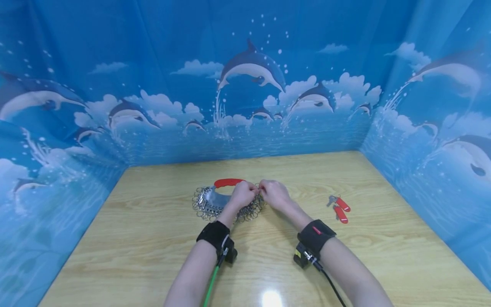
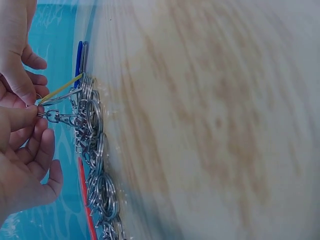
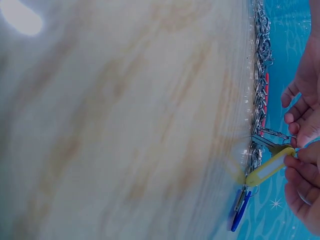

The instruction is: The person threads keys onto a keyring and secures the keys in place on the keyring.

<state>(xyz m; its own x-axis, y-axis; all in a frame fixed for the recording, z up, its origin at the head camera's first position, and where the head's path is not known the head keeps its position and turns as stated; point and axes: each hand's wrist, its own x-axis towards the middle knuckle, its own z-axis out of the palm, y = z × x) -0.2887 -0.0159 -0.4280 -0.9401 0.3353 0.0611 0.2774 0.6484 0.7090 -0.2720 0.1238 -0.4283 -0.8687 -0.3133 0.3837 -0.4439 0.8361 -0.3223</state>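
Note:
A large key holder with a red handle [image 1: 229, 183] and a grey metal plate [image 1: 217, 199] lies on the table, with many split rings [image 1: 200, 204] and clips around its edge. At its right side my left hand [image 1: 243, 194] pinches the ring end of a metal swivel clip [image 2: 61, 118]. Close against it, my right hand [image 1: 274, 194] pinches a small key ring between thumb and fingers. From that ring hang a yellow key tag [image 3: 270, 167] and a key [image 3: 269, 143]. The fingertips of both hands nearly meet, partly hiding the small rings.
To the right lie two red key tags [image 1: 342, 204] with keys [image 1: 332, 200]. A blue key tag [image 3: 241, 212] sits by the holder's right end. Dolphin-printed curtains [image 1: 245, 128] stand behind and beside the wooden table [image 1: 153, 247]. Each wrist wears a cabled camera.

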